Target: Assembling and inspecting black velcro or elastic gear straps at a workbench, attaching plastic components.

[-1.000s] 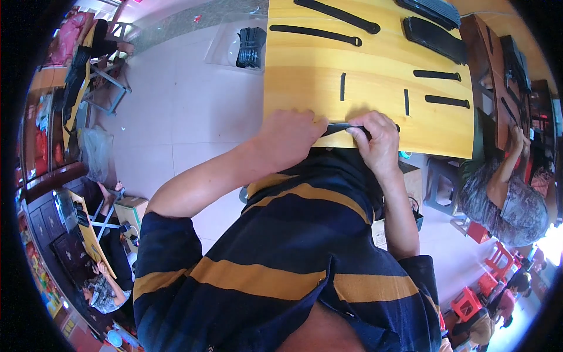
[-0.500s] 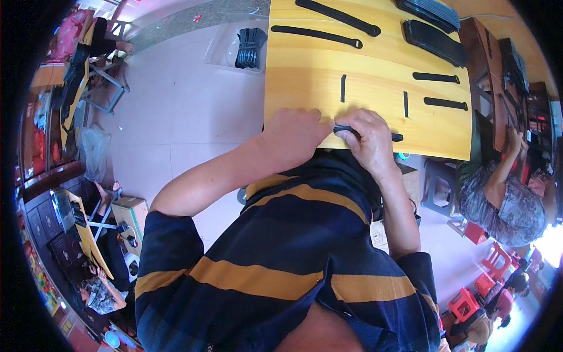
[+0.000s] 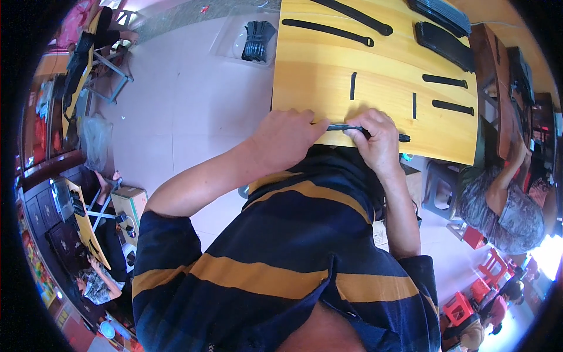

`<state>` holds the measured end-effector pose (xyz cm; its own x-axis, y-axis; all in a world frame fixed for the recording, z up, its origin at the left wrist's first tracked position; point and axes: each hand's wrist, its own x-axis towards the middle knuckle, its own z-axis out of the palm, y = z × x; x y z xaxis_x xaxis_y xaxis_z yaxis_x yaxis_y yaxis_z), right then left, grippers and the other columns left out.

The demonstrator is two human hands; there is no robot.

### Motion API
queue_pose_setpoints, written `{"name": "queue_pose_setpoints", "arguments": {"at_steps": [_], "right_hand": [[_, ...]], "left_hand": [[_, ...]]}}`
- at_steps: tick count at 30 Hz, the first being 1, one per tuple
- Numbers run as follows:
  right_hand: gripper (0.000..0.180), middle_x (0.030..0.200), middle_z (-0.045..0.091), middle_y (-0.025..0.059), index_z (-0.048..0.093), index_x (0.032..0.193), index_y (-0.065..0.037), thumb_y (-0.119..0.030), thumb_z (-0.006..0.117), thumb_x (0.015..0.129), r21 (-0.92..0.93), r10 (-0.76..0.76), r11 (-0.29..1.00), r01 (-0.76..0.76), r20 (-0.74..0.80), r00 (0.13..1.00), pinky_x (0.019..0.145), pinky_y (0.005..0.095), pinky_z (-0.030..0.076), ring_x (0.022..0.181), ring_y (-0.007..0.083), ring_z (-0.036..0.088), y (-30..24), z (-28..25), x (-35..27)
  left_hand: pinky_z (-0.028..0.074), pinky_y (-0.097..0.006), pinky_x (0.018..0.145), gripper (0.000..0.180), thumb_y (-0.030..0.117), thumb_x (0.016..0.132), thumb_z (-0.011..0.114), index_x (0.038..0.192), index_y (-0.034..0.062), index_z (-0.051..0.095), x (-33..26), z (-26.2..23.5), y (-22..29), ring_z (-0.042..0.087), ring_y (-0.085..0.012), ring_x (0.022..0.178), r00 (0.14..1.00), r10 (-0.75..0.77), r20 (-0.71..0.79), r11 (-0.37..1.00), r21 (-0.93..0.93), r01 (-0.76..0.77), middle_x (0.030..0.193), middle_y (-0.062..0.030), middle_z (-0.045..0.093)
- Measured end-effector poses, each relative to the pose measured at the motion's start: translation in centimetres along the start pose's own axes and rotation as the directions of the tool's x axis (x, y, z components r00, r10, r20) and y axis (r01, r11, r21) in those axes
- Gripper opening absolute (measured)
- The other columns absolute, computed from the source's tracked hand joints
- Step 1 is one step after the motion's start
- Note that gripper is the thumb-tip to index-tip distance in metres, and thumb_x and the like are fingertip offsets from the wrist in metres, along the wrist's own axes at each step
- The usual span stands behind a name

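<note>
At the near edge of the yellow wooden table [image 3: 311, 76], a black strap [image 3: 336, 127] stretches between my hands. My left hand [image 3: 290, 132] grips its left end with closed fingers. My right hand [image 3: 375, 134] pinches it between thumb and fingers, and its dark end pokes out to the right. What lies inside each grasp is hidden. Two thin black strips [image 3: 353, 85] lie just beyond my hands. Farther off are long black straps with looped ends [image 3: 328, 32], and on the right two shorter looped straps [image 3: 444, 81].
Stacks of black straps [image 3: 444, 47] fill the far right corner. A clear bin [image 3: 226, 51] with a bundle of black straps stands left of the table. To the right, a person in a patterned top [image 3: 504, 205] works at a brown table. Red stools [image 3: 457, 308] stand lower right.
My left hand has moved left, away from my right hand, so a longer piece of the strap shows between them. The whole view has shifted slightly.
</note>
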<state>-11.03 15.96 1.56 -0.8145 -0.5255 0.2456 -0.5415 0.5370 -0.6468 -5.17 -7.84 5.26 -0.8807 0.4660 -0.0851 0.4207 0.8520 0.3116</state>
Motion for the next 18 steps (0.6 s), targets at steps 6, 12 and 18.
{"name": "queue_pose_setpoints", "arguments": {"at_steps": [6, 12, 18], "right_hand": [[0.016, 0.079, 0.065, 0.0088, 0.073, 0.086, -0.007, -0.014, 0.083, 0.076, -0.019, 0.011, 1.0, -0.011, 0.019, 1.0, 0.077, 0.0442, 0.051, 0.081, 0.0315, 0.065, -0.1, 0.1, -0.1], [0.015, 0.079, 0.065, 0.0087, 0.073, 0.087, -0.007, -0.013, 0.082, 0.077, -0.01, 0.012, 1.0, -0.011, 0.019, 1.0, 0.077, 0.0441, 0.051, 0.081, 0.0314, 0.065, 0.0, 0.1, -0.1], [0.015, 0.081, 0.066, 0.0088, 0.073, 0.087, -0.007, -0.013, 0.082, 0.078, -0.012, 0.006, 1.0, -0.006, 0.028, 1.0, 0.077, 0.044, 0.051, 0.082, 0.0315, 0.066, 0.1, 0.1, -0.2]], "left_hand": [[0.056, -0.044, 0.065, 0.043, 0.013, 0.089, 0.066, 0.131, 0.0164, 0.065, -1.0, 0.9, 0.2, 0.071, -0.0288, 0.081, 0.999, -0.022, -0.037, 0.999, 0.031, 0.023, 0.093, -0.0081, 0.066], [0.056, -0.045, 0.069, 0.041, 0.012, 0.09, 0.064, 0.132, 0.0145, 0.064, -2.1, 1.2, -0.4, 0.07, -0.0303, 0.084, 0.998, -0.036, -0.055, 0.999, -0.018, 0.035, 0.095, -0.0099, 0.065], [0.056, -0.045, 0.07, 0.043, 0.01, 0.09, 0.063, 0.133, 0.0139, 0.063, -2.2, 1.3, -0.4, 0.07, -0.0311, 0.086, 0.997, -0.056, -0.055, 0.998, -0.032, 0.054, 0.096, -0.0108, 0.065]]}}
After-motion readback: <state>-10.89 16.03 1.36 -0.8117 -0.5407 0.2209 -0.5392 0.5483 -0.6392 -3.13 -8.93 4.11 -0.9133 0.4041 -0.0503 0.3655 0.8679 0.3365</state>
